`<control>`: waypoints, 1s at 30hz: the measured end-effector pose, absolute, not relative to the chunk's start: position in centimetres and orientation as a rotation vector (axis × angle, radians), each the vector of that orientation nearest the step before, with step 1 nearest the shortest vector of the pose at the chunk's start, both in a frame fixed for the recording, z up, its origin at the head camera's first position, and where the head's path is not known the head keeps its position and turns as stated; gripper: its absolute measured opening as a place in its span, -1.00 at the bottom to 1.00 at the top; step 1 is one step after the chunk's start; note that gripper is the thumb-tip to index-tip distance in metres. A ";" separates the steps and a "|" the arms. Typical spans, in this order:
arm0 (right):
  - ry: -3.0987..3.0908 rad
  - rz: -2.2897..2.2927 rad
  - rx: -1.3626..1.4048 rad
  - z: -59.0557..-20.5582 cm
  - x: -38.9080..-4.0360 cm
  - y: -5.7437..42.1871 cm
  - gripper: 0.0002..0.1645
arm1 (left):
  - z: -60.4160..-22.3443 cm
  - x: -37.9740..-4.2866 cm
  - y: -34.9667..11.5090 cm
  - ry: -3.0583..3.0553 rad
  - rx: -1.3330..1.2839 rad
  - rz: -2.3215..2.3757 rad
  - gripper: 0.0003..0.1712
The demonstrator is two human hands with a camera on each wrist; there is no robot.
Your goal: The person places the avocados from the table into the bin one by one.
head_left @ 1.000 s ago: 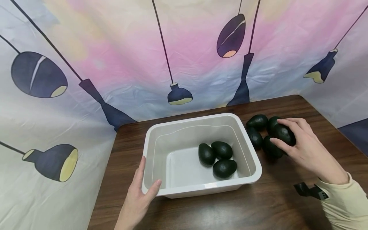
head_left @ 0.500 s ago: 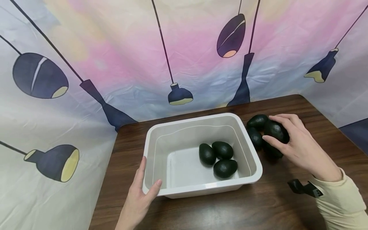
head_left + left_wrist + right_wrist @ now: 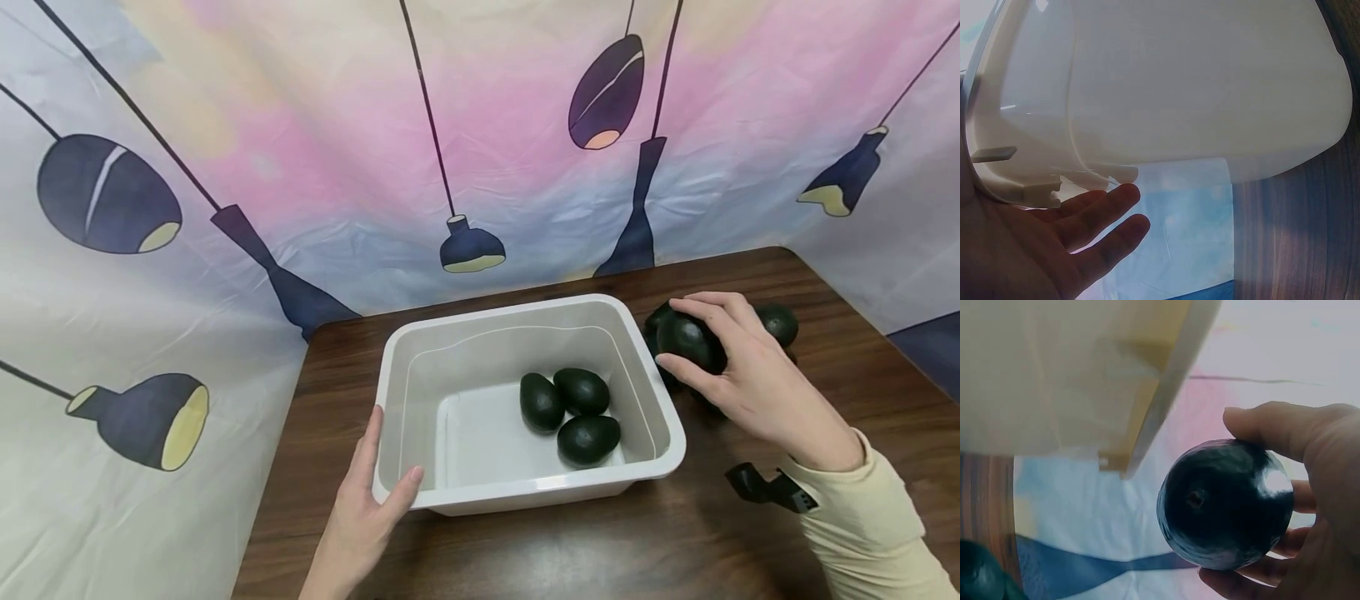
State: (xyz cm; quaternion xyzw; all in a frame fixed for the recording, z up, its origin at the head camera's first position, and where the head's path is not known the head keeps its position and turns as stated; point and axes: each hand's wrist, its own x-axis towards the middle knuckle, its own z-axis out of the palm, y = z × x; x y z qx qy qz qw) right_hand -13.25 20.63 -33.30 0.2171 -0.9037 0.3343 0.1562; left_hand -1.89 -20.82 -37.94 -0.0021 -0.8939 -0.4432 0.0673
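My right hand (image 3: 757,375) grips a dark green avocado (image 3: 690,342) between thumb and fingers, just right of the white plastic bin's (image 3: 667,433) rim. The right wrist view shows that avocado (image 3: 1225,503) end-on, raised near rim height. My left hand (image 3: 360,500) lies spread at the bin's front left corner, thumb at the front rim and fingers along the left side. In the left wrist view its fingers (image 3: 1107,250) stretch out beneath the rim. Inside the bin, three avocados sit together toward the right, one of them in front (image 3: 588,440).
Several more avocados lie on the table right of the bin, mostly hidden by my right hand; one (image 3: 777,323) shows behind it. The dark wooden table (image 3: 540,550) ends at a fabric backdrop (image 3: 337,167) printed with lamps.
My right hand has lifted the avocado from the pile and carried it left toward the bin, uncovering another avocado behind the hand. The left hand and bin stay put.
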 end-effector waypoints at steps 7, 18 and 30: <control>-2.551 0.908 0.719 -32.7 -13.0 19.1 -0.18 | -38.0 -1.8 -20.8 -2.683 -0.010 -1.343 -0.05; -2.510 0.892 0.843 -32.5 -12.4 17.3 -0.21 | -38.1 -1.9 -20.8 -2.670 -0.025 -1.342 -0.05; -2.560 0.884 0.961 -32.8 -12.4 15.9 -0.23 | -38.0 -1.9 -20.8 -2.672 -0.018 -1.349 -0.05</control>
